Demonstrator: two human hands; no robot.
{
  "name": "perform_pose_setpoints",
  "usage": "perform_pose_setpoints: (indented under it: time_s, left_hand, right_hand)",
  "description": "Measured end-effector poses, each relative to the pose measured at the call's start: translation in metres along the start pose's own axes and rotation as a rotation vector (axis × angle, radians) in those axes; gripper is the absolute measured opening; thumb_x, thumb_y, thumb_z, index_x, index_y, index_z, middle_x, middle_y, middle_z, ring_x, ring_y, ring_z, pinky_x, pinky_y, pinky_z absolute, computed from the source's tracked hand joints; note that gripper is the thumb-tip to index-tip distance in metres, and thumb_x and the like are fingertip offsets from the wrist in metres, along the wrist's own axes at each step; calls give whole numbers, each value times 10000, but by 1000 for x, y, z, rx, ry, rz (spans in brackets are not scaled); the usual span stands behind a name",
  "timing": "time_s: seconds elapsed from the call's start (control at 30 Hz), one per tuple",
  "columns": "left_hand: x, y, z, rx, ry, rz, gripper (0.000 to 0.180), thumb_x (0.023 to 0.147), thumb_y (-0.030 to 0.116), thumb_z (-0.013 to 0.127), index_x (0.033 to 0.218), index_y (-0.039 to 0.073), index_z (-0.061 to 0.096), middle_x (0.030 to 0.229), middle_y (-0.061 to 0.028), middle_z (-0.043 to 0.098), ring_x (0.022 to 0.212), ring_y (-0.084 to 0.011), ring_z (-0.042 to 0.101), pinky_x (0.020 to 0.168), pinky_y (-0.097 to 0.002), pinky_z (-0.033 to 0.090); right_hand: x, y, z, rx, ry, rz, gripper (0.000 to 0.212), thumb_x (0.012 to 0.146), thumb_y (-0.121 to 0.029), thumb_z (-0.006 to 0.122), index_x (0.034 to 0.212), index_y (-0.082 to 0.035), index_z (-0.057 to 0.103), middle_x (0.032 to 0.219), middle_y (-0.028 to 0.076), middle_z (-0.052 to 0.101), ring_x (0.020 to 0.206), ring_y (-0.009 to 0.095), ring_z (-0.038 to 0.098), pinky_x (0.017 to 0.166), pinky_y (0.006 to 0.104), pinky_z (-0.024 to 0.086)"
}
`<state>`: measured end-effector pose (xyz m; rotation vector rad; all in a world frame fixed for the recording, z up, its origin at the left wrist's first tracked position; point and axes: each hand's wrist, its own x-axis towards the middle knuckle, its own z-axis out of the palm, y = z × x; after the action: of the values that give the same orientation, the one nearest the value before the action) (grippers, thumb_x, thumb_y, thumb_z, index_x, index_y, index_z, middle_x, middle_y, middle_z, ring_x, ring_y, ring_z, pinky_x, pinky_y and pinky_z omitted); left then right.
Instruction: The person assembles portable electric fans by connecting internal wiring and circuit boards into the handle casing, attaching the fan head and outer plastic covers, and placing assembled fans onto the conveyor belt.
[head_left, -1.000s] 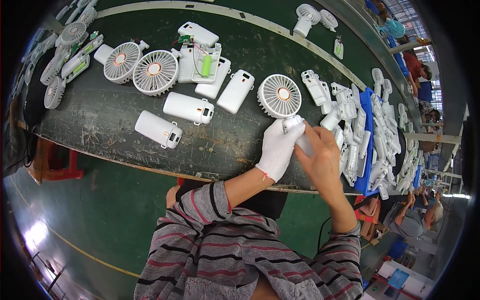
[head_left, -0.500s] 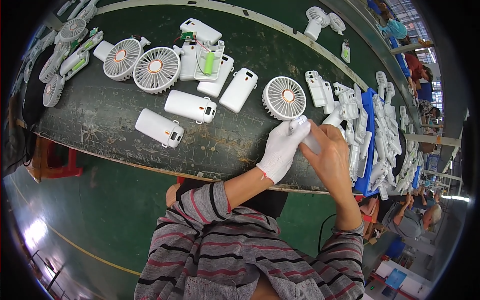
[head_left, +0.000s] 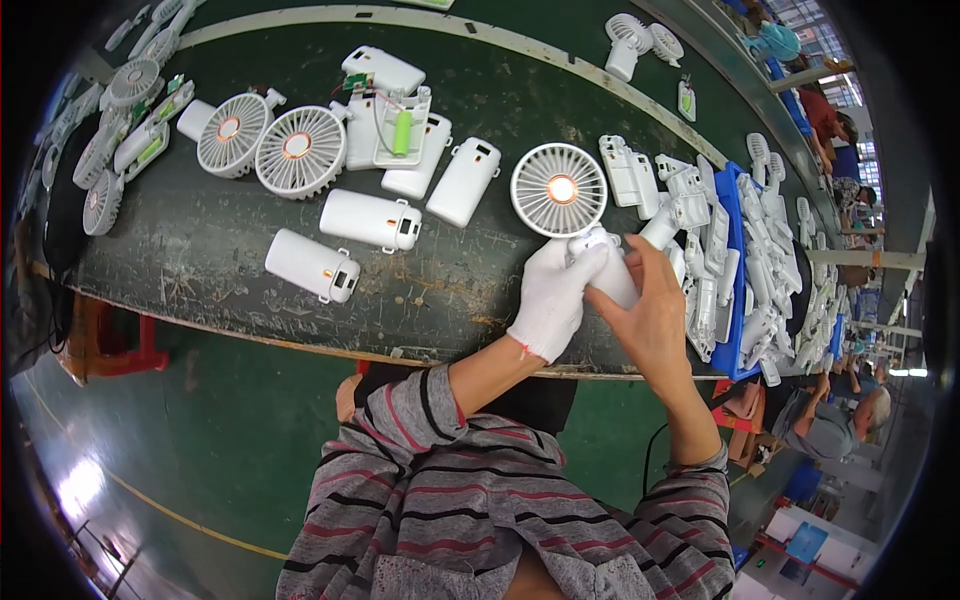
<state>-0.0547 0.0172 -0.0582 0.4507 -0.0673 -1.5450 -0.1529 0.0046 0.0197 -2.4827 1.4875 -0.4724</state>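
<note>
A white handheld fan (head_left: 559, 190) with a round grille and an orange ring at its hub is in front of me at the table's right half. My left hand (head_left: 556, 298), in a white knit glove, is closed around it just below the head, at the neck. The white handle (head_left: 614, 284) slants down to the right from there. My bare right hand (head_left: 652, 312) has its thumb on one side of this handle and bent fingers on the other. The handle's far end is partly hidden by the right hand.
Left of me lie several white handle casings (head_left: 372, 219), two fan heads (head_left: 299, 149) and an opened casing with a green battery (head_left: 402, 134). To the right, loose white casing parts (head_left: 688, 200) lie beside a blue bin (head_left: 738, 300) full of parts. Other people sit farther right.
The view has shifted slightly. More of the handle shows between my hands, and the right fingers are spread a little wider around it. The fan's hub looks brighter.
</note>
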Motion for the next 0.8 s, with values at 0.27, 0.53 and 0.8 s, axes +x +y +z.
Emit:
perform_pose_setpoints:
  time_s: [0.27, 0.53, 0.8]
  left_hand:
    - [-21, 30, -1, 124, -241, -156, 473, 906, 70, 467, 1336, -52, 314, 1217, -197, 509, 1110, -266, 546, 881, -395, 503]
    - [-36, 49, 13, 440, -191, -123, 457, 890, 20, 465, 1322, -70, 343, 1242, -200, 516, 1043, -242, 575, 753, -322, 538]
    - [-43, 44, 18, 517, -73, -23, 285, 894, 45, 488, 1160, -58, 485, 862, -105, 611, 561, -131, 570, 473, -248, 467]
  right_hand:
    - [-3, 19, -2, 1094, -675, 468, 203, 831, -154, 662, 839, 45, 624, 699, 85, 627, 580, 132, 606, 512, 253, 491]
    - [-11, 9, -10, 1190, -581, 444, 201, 836, -132, 653, 902, 47, 591, 711, 75, 620, 564, 122, 599, 464, 246, 484]
    - [-14, 4, -1, 952, -572, 446, 182, 855, -113, 638, 915, 48, 577, 708, 75, 622, 556, 117, 595, 463, 238, 484]
